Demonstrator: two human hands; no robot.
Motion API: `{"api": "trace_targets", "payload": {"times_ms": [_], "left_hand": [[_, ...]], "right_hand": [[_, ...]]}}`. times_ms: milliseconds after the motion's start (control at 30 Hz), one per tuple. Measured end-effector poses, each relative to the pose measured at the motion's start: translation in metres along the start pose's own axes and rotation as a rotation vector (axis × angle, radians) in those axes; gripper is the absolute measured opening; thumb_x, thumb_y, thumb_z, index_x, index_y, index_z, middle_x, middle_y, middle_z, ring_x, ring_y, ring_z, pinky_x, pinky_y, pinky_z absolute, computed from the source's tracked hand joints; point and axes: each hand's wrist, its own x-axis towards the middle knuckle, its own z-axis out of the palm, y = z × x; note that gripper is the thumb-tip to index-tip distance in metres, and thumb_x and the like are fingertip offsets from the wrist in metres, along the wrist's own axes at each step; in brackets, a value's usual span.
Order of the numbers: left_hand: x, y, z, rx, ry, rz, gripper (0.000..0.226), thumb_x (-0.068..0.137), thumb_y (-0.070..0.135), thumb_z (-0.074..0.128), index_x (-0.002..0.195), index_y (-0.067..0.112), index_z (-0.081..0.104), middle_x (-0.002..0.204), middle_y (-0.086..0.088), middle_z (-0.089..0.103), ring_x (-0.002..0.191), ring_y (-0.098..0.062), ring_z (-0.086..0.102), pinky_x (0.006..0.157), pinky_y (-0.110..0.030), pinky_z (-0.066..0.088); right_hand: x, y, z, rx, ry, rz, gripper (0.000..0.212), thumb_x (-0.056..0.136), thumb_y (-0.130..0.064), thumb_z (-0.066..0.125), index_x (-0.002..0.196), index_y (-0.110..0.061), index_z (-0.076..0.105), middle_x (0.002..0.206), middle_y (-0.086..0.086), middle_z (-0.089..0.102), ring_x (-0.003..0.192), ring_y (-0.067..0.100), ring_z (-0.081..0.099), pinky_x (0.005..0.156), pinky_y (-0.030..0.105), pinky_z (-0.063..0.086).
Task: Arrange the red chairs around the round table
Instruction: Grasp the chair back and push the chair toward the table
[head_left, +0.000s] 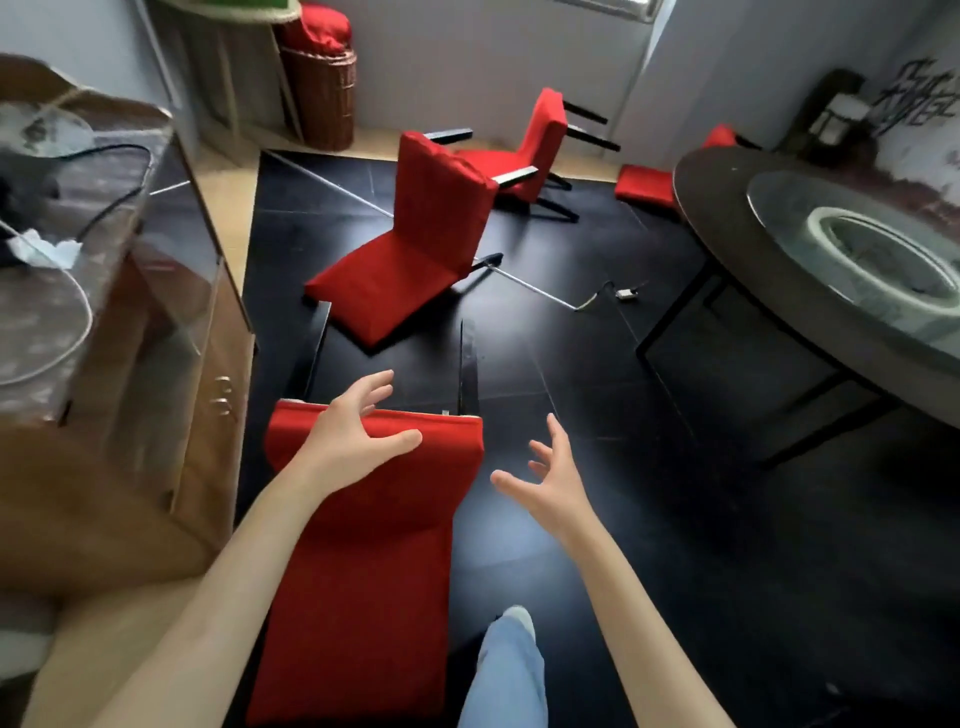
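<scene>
A red chair (363, 545) lies tipped over just in front of me, its black legs pointing away. My left hand (353, 431) hovers over its far edge with fingers spread, thumb lying across the red cover. My right hand (550, 478) is in the air to the right of that chair, fingers spread, holding nothing. A second red chair (415, 249) lies on its side mid-floor. A third red chair (535, 145) lies toppled behind it. A fourth red chair (649, 182) shows partly behind the round table (727, 244), which stands at the right.
A wooden cabinet (171, 322) with a glass top and cables lines the left wall. A wicker basket (322, 93) with a red cushion stands at the back. A cable and plug (623, 293) lie on the black floor. My jeans leg (509, 670) is below.
</scene>
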Motion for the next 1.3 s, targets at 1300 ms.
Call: {"api": "trace_targets", "payload": {"times_ms": [1300], "left_hand": [[-0.101,-0.004,0.214,-0.288,1.083,-0.617,0.086,0.072,0.037,0.081,0.145,0.033,0.036,0.147,0.008,0.044,0.136,-0.017,0.039,0.104,-0.035,0.034]], "right_hand": [[0.132,0.046,-0.038,-0.436,-1.102,-0.292,0.103,0.077,-0.024,0.081,0.153,-0.033,0.012,0.149,0.004,0.038,0.132,0.022,0.042,0.090,0.026,0.040]]}}
